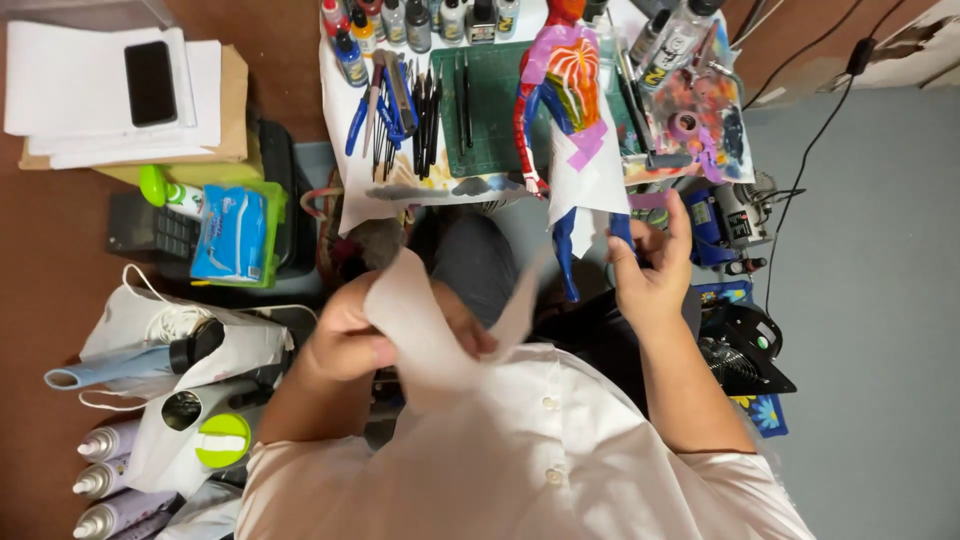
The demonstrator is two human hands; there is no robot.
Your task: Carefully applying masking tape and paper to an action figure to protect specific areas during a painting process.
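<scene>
A thin sheet of white paper [430, 320] is being gripped by the left hand [350, 335], its fingers curled and pinched around the crumpled edge, low in front of the white shirt [530, 450]. A red-and-blue figure [560, 90], partly wrapped in purple masking tape and white paper, is being held by one blue leg in the right hand [650, 275], fingers closed about it. The figure is being kept upright above the near edge of the tabletop [440, 190], its torso lying over the green cutting mat [490, 90].

A blue-and-white soft packet [232, 235] is lying in a green tray [268, 240] to the left, beside a green-capped bottle [165, 190]. Further left, a dark phone [150, 82] is resting on a stack of white papers [90, 90] over a brown envelope. Small paint bottles [420, 22] are standing in a row along the tabletop's far side, with blue-handled pliers [368, 105] and dark brushes [425, 115] lying just before them. A paint-stained palette sheet [705, 110] is lying to the right. Silver spray cans [105, 480] are lying at lower left, near a white bag [200, 400] with a green-lidded tub [222, 440]. A small compressor [735, 215] is standing at the right.
</scene>
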